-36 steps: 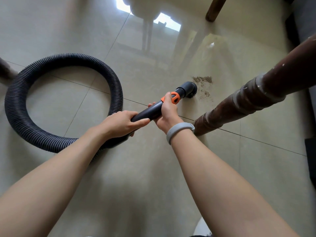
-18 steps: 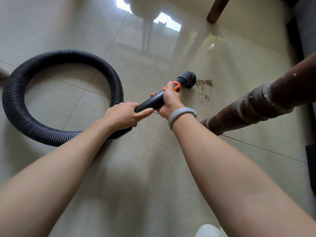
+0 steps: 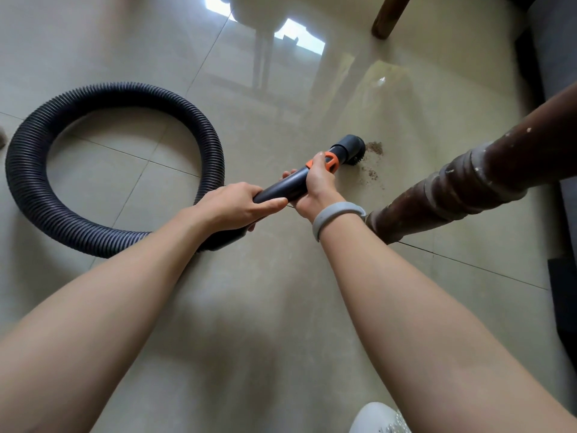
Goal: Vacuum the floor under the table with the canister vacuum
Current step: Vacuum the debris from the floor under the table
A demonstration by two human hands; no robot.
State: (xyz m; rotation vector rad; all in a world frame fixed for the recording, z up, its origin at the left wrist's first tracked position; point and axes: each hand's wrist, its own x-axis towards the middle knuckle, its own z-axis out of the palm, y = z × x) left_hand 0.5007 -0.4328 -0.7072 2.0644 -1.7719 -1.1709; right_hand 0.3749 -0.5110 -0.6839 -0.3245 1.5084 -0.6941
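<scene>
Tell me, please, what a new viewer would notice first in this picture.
First, the two hands at the centre: the left hand and the right hand grip the dark vacuum wand, whose brush head touches a patch of brown dirt. The ribbed hose loops on the left; a dark wooden table leg slants on the right.

No text, label, brand, number or sign can be read anywhere in the view.
</scene>
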